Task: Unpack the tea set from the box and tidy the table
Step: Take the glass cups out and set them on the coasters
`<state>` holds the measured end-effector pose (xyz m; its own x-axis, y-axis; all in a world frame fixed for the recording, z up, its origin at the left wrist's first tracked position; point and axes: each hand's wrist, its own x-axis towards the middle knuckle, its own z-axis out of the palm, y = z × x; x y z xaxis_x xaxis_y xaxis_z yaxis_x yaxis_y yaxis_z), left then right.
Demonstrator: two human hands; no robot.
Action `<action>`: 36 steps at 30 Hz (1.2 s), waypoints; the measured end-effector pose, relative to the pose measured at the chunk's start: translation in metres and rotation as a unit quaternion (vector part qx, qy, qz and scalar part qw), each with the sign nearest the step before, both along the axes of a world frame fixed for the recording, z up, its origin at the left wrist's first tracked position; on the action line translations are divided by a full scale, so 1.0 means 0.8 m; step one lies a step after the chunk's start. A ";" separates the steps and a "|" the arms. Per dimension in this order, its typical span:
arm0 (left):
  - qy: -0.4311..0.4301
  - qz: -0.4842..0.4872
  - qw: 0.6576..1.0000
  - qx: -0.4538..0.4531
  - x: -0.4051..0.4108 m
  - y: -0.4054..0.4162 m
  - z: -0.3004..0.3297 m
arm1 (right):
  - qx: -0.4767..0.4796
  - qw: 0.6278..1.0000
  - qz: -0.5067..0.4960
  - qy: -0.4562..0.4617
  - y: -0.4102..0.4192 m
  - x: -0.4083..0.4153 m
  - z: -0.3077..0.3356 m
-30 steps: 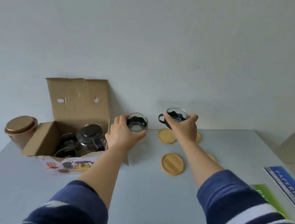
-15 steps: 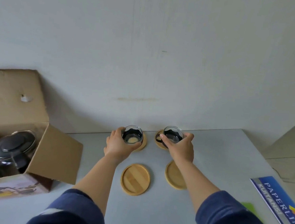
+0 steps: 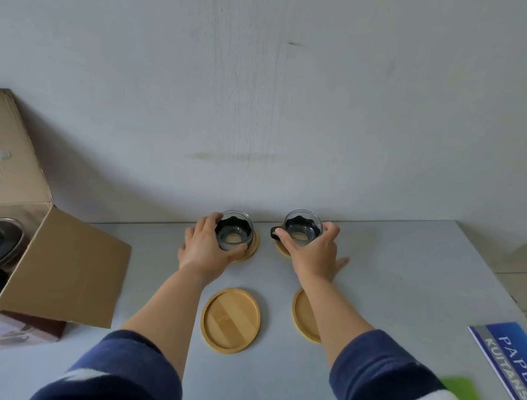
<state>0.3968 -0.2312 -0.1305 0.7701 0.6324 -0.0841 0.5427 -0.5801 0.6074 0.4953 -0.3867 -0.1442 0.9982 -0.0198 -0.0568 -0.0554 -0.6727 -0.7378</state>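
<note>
A blue booklet [image 3: 509, 366] printed PAPER and KUITANSI lies on the grey table [image 3: 407, 274] well right of the hands, a green sheet [image 3: 464, 395] just beside it, with a pale wall [image 3: 264, 89] beyond the hands.

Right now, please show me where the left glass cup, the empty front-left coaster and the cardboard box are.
left glass cup [image 3: 233, 234]: head view, glass wall.
empty front-left coaster [image 3: 230, 320]: head view, wooden centre.
cardboard box [image 3: 71, 266]: head view, open side flap.

Both glass cups [image 3: 234, 234] [image 3: 302, 229], earlier carried above the table [image 3: 407, 274], are now set down on the two far coasters [image 3: 250, 249] [image 3: 282, 250].
</note>
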 end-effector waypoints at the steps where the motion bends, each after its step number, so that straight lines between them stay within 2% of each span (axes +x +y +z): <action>1: 0.003 -0.002 1.000 0.001 0.000 0.000 0.000 | 0.003 1.000 0.003 0.008 0.000 0.000 0.000; 7: 0.041 -0.011 0.999 -0.010 -0.009 0.006 0.014 | 0.034 0.995 0.035 0.088 -0.015 0.003 0.023; 11: 0.044 -0.010 0.996 0.082 -0.038 0.027 0.047 | -0.061 0.993 0.093 0.026 -0.010 -0.013 0.065; 14: 0.043 -0.001 0.989 0.138 -0.076 0.055 0.075 | -0.151 0.976 0.154 -0.024 0.015 -0.039 0.098; 20: 0.064 0.032 0.980 0.188 -0.188 0.137 0.132 | -0.184 0.948 0.258 -0.032 0.107 -0.133 0.150; 23: 0.081 0.079 0.975 0.194 -0.253 0.182 0.149 | -0.162 0.939 0.303 -0.032 0.164 -0.189 0.164; 26: 0.138 0.128 0.961 0.200 -0.311 0.220 0.154 | -0.170 0.921 0.348 -0.032 0.217 -0.240 0.169; 29: 0.188 0.165 0.955 0.161 -0.355 0.247 0.144 | -0.194 0.899 0.388 -0.059 0.264 -0.279 0.168; 36: 0.243 0.157 0.953 0.089 -0.391 0.276 0.121 | -0.170 0.850 0.483 -0.123 0.360 -0.337 0.161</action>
